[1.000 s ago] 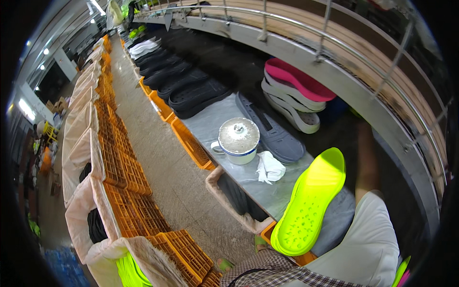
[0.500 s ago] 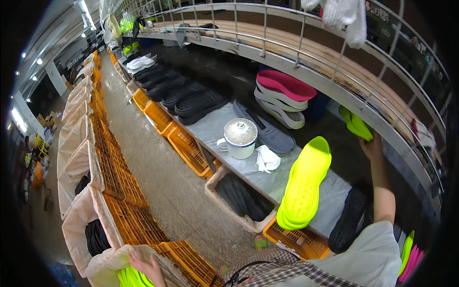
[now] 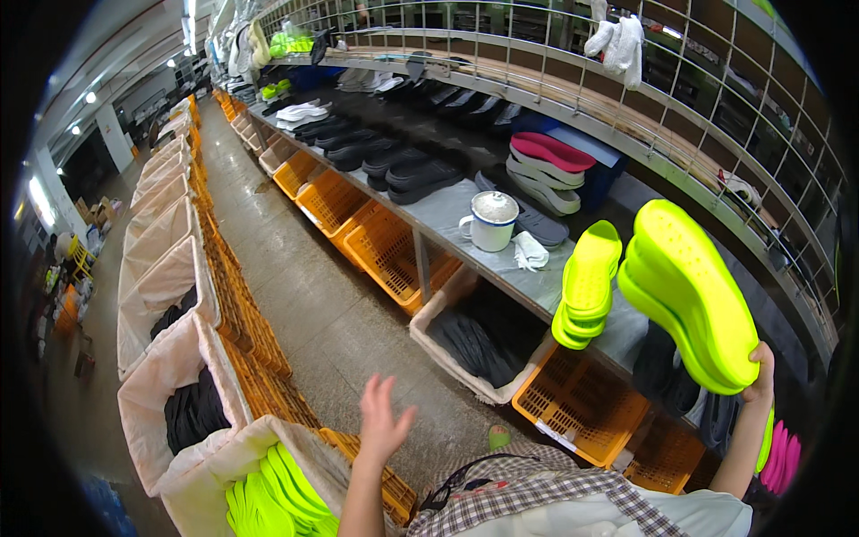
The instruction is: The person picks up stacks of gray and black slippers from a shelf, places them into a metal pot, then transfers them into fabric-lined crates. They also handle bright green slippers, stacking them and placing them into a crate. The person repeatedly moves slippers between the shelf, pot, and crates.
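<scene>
My right hand grips the near end of a small stack of neon-yellow shoe soles, held tilted up over the table's right part. Just left of it, more neon-yellow soles lie stacked on the grey worktable. My left hand hangs in the air over the aisle with its fingers spread, holding nothing. Below and left of that hand, a cloth-lined basket contains several neon-yellow soles.
A white lidded enamel mug, a crumpled white cloth and rows of black soles stand on the table. Red and white soles are piled behind. Orange crates sit below the table. A wire mesh rack runs along the back.
My right hand has come forward from under the rack with neon-yellow soles. The left hand has lifted out of the lined basket toward the right. The head view has shifted.
</scene>
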`<state>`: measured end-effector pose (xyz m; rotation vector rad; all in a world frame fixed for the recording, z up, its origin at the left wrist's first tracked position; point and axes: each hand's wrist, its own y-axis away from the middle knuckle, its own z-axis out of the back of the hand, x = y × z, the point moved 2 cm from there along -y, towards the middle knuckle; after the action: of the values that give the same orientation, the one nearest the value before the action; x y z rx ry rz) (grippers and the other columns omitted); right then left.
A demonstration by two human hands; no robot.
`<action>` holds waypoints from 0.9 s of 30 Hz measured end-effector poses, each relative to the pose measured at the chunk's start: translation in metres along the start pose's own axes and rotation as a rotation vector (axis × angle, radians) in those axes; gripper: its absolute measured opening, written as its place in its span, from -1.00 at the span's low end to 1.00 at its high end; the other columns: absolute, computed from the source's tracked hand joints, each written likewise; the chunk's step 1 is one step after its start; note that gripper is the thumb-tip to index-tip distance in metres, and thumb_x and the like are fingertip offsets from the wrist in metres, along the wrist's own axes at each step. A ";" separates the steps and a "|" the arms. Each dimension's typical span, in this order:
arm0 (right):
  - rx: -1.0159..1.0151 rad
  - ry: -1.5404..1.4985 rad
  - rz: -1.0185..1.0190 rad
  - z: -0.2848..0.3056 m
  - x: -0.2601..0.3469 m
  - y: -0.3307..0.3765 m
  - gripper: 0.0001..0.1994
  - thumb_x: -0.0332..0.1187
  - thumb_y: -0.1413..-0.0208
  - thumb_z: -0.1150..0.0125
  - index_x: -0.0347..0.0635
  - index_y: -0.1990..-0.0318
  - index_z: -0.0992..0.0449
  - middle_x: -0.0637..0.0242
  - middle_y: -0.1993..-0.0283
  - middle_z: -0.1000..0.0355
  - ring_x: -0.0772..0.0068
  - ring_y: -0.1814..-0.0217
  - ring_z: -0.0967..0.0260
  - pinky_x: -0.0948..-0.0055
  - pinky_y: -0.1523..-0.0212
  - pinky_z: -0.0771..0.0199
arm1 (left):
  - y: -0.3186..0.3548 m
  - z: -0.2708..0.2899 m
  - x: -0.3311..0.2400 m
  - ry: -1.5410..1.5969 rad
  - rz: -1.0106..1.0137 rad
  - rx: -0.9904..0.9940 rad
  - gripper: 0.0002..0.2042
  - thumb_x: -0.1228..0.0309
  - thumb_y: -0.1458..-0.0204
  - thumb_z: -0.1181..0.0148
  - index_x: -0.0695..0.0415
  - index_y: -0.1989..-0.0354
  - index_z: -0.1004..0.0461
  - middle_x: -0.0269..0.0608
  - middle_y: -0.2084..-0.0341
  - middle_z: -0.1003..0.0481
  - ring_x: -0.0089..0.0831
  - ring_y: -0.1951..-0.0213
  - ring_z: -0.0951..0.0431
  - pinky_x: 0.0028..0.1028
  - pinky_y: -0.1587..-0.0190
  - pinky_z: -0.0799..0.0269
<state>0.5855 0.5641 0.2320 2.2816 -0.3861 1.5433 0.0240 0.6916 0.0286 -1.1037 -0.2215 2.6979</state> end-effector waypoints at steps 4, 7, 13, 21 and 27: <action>0.250 -0.033 -0.014 -0.066 -0.044 0.013 -0.29 -0.40 0.44 -0.01 -0.45 -0.09 -0.30 -0.06 0.01 -0.41 0.02 0.08 -0.45 0.17 -0.03 -0.47 | -0.002 0.015 -0.054 0.480 -0.097 0.359 -0.22 0.20 0.05 -0.27 0.09 -0.32 0.01 0.03 -0.30 0.04 -0.05 -0.31 -0.03 -0.10 -0.29 0.00; 0.480 0.031 -0.036 -0.144 -0.099 0.012 -0.13 -0.39 0.38 -0.09 -0.30 -0.29 -0.07 0.05 -0.22 -0.22 0.17 -0.21 -0.26 0.28 -0.22 -0.25 | -0.003 0.019 -0.104 0.958 -0.083 0.364 -0.15 0.04 -0.01 -0.19 0.06 -0.37 0.17 -0.01 -0.31 0.04 -0.08 -0.31 -0.02 -0.13 -0.30 0.01; 0.925 0.765 0.391 -0.265 -0.198 0.024 -0.04 -0.35 0.21 -0.25 -0.27 -0.36 0.19 0.01 -0.35 0.09 0.11 -0.40 0.09 0.25 -0.35 0.09 | -0.015 0.024 -0.099 1.651 0.367 -0.199 -0.44 0.12 -0.25 0.13 0.15 -0.31 0.04 -0.10 -0.20 -0.18 -0.19 -0.21 -0.22 -0.17 -0.24 -0.13; 1.072 0.415 0.073 -0.321 -0.232 0.032 0.05 -0.13 0.13 -0.38 -0.23 -0.37 0.28 0.13 -0.16 -0.08 0.25 -0.24 -0.07 0.30 -0.30 0.02 | 0.014 0.032 -0.035 1.798 0.123 -0.261 -0.43 0.07 -0.17 0.00 0.16 -0.25 -0.11 -0.12 -0.15 -0.29 -0.17 -0.14 -0.34 -0.16 -0.15 -0.29; 1.192 0.446 -0.102 -0.347 -0.231 0.034 -0.13 -0.19 0.04 -0.30 -0.28 -0.34 0.08 0.04 -0.31 -0.02 0.20 -0.37 0.02 0.26 -0.33 0.02 | 0.031 0.033 -0.029 1.906 0.089 -0.147 -0.49 0.13 -0.16 -0.02 0.21 -0.19 -0.22 -0.10 -0.08 -0.37 -0.18 -0.06 -0.42 -0.22 -0.10 -0.37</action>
<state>0.1981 0.6914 0.1400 2.4148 1.0167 2.5389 0.0160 0.6525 0.0648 -2.9347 0.0052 0.6708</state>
